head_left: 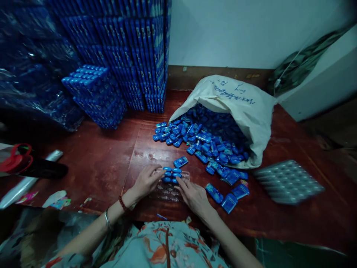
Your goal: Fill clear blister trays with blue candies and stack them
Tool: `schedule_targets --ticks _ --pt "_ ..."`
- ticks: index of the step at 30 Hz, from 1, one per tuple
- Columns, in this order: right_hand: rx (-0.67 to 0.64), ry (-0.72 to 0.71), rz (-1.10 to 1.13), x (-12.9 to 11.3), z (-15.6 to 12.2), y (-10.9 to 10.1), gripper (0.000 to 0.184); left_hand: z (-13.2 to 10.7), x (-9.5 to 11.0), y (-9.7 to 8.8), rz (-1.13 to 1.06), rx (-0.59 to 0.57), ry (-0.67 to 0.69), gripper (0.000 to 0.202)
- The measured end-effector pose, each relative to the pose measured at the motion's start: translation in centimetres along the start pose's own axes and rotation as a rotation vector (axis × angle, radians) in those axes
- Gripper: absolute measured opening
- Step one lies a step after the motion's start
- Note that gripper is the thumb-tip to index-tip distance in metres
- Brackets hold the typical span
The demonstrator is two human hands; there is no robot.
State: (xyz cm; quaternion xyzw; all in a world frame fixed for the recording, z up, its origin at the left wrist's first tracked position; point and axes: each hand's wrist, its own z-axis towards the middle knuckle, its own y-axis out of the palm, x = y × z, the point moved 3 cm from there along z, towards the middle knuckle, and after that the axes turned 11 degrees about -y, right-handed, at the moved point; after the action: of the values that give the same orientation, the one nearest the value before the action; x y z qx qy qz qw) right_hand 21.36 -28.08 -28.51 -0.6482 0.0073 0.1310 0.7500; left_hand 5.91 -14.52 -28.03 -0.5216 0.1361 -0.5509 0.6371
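Note:
A clear plastic blister tray (170,190) lies on the dark red table (106,160) right in front of me. Its far row holds several small blue packs (171,174). My left hand (146,181) rests at the tray's left end, fingers curled toward the packs. My right hand (193,195) lies on the tray's right part, fingertips touching the nearest blue pack. One loose blue pack (181,162) lies just beyond the tray. A white sack (237,100) on its side spills a heap of the same blue packs (206,137) toward me.
Stacks of filled blue trays (95,93) and a taller wall of them (134,48) stand at the back left. A pile of empty clear trays (288,181) sits at the right. A red tape dispenser (15,160) and paper scraps (55,199) lie at the left.

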Motion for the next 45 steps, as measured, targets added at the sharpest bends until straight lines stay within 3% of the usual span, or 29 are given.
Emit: schedule_targets --ticks 2,5,9,12,16,20,24,26,28,31,34,40,45 --pt "0.13 0.07 0.076 1.9 0.5 -0.1 0.031 3.0 -1.9 0.9 -0.111 0.013 -0.146 0.023" --pt "0.189 0.176 0.131 5.5 3.3 -0.6 0.031 8.5 -3.7 3.8 -0.06 -0.112 -0.231 0.024" --pt "-0.152 -0.008 0.111 8.0 7.4 -0.4 0.035 13.7 -3.8 7.1 0.169 -0.258 -0.232 0.022" --pt "-0.286 -0.014 0.067 8.2 8.0 -0.3 0.031 14.4 -3.7 7.8 0.186 -0.27 -0.242 0.021" --pt "-0.291 0.119 0.023 8.4 5.6 -0.7 0.023 11.4 -4.9 6.7 0.113 -0.284 -0.222 0.031" --pt "-0.207 0.263 0.072 9.3 1.1 -1.1 0.016 5.7 -7.0 3.6 -0.097 -0.194 -0.311 0.032" --pt "0.107 0.389 0.542 8.6 -3.2 -0.8 0.025 -1.1 -7.5 -0.6 -0.322 0.0 -0.676 0.034" --pt "0.227 0.476 0.784 7.1 -4.5 -0.2 0.03 -4.0 -6.2 -2.2 -0.393 0.045 -0.815 0.034" --pt "0.32 0.556 0.918 5.2 -5.0 0.5 0.036 -5.8 -4.0 -2.8 -0.428 0.023 -0.869 0.031" --pt "0.419 0.582 0.977 2.2 -4.4 1.6 0.04 -6.3 -0.4 -2.1 -0.452 -0.021 -0.774 0.025" --pt "0.371 0.574 1.009 0.3 -3.2 2.8 0.036 -5.4 1.9 -0.7 -0.466 0.022 -0.641 0.02" --pt "0.35 0.431 0.763 -0.1 -2.7 2.5 0.029 -4.5 1.9 0.7 -0.402 0.04 -0.612 0.018" --pt "0.351 0.452 0.715 0.3 -3.4 2.5 0.027 -4.9 2.1 0.6 -0.307 0.025 -0.527 0.021"
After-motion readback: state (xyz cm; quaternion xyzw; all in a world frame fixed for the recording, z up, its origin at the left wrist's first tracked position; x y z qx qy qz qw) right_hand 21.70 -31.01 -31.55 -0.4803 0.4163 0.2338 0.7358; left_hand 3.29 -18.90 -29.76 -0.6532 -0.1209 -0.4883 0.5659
